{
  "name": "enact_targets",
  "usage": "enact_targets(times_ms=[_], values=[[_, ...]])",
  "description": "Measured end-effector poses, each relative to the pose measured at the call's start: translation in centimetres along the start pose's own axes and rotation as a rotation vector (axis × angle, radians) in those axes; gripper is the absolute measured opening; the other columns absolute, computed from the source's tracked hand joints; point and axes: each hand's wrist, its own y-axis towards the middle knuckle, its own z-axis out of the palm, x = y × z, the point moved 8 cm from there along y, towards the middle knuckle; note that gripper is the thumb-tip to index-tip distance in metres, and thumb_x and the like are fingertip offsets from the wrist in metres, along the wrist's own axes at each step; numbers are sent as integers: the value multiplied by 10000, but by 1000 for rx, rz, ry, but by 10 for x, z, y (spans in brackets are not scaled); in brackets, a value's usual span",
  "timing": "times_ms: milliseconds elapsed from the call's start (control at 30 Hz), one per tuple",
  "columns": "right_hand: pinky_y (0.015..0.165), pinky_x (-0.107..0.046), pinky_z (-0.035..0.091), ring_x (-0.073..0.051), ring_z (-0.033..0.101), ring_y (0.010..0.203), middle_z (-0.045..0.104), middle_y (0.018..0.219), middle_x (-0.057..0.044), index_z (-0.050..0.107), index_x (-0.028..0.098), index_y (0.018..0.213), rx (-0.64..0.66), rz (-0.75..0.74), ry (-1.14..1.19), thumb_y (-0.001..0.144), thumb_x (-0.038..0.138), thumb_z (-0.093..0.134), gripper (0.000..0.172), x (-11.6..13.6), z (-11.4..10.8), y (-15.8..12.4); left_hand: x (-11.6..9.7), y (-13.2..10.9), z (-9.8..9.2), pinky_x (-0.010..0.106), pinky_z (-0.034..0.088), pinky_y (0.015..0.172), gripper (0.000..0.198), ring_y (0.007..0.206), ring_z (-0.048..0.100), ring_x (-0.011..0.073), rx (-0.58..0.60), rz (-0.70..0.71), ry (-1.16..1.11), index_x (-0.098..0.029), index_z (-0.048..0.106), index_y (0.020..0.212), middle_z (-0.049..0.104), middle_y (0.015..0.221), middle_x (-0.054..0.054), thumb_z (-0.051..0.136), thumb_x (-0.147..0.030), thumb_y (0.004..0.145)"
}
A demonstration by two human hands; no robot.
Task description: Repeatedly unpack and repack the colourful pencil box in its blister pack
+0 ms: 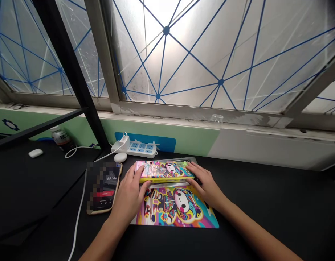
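Observation:
A long, flat box (162,172) with a colourful cartoon print and a yellow front side lies across the middle of the black desk. My left hand (131,188) is closed on its left end, the thumb along the front edge. At the right end, my right hand (204,185) grips it with fingers on top and thumb at the front. Clear plastic (193,159) shows behind the box and along its front; its full shape is hidden. In front lies a flat sheet (167,217) with a matching cartoon print, partly covered by my left hand.
Left of the hands lies a phone (104,192), with a white round-edged case (120,157) above it. A white power strip (141,148) stands by the wall, its cable running forward. Farther left are a bottle (61,137), another small white case (36,153) and a black frame post (74,72).

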Motion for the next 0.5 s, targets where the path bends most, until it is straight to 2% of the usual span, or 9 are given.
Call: enact_targets(times_ms=[133, 200, 267, 333, 400, 433, 500], values=[[1088, -606, 330, -324, 477, 1362, 515, 1483, -136, 629, 243, 1258, -64, -70, -190, 1015, 351, 422, 336, 15, -12, 0, -6, -1, 12, 526, 396, 1084, 467, 1459, 313, 341, 77, 10, 105, -172, 482, 1431, 419, 1542, 172, 368, -367, 1022], [1109, -633, 275, -330, 510, 1329, 549, 1452, -136, 649, 236, 1214, -122, -140, -265, 999, 315, 465, 294, 33, -21, -3, -11, 0, 9, 569, 364, 1091, 479, 1484, 240, 368, 58, 8, 166, -159, 488, 1432, 353, 1580, 181, 351, -369, 1024], [1103, -600, 309, -313, 562, 1271, 611, 1382, -136, 662, 222, 1174, -131, -248, -262, 982, 282, 505, 255, 57, -22, -9, -23, 4, 2, 609, 306, 1113, 482, 1498, 182, 382, 14, 33, 211, -145, 511, 1415, 279, 1610, 190, 341, -370, 1024], [1050, -511, 415, -274, 618, 1184, 672, 1283, -135, 674, 206, 1136, -61, -362, -187, 980, 266, 510, 235, 83, -15, -19, -41, 11, 1, 618, 282, 1124, 481, 1501, 177, 378, 24, 73, 208, -148, 519, 1410, 273, 1614, 184, 320, -366, 1030], [1004, -443, 475, -253, 623, 1164, 682, 1256, -123, 666, 206, 1170, 85, -416, -97, 987, 302, 502, 263, 104, 1, -30, -59, 22, 12, 599, 306, 1122, 488, 1498, 195, 368, 101, 114, 160, -166, 503, 1428, 330, 1596, 158, 298, -374, 1036], [1016, -444, 474, -263, 598, 1205, 655, 1306, -123, 635, 210, 1246, 166, -402, -67, 982, 362, 515, 327, 111, 11, -35, -67, 28, 19, 588, 311, 1125, 497, 1502, 180, 368, 135, 129, 142, -169, 487, 1442, 326, 1600, 151, 299, -387, 1037], [1093, -506, 410, -316, 477, 1348, 508, 1485, -137, 467, 216, 1455, 311, -311, -45, 937, 538, 546, 615, 114, 26, -45, -78, 41, 36, 613, 276, 1134, 554, 1505, 153, 383, 196, 151, 139, -174, 433, 1485, 299, 1610, 157, 332, -462, 1024]])
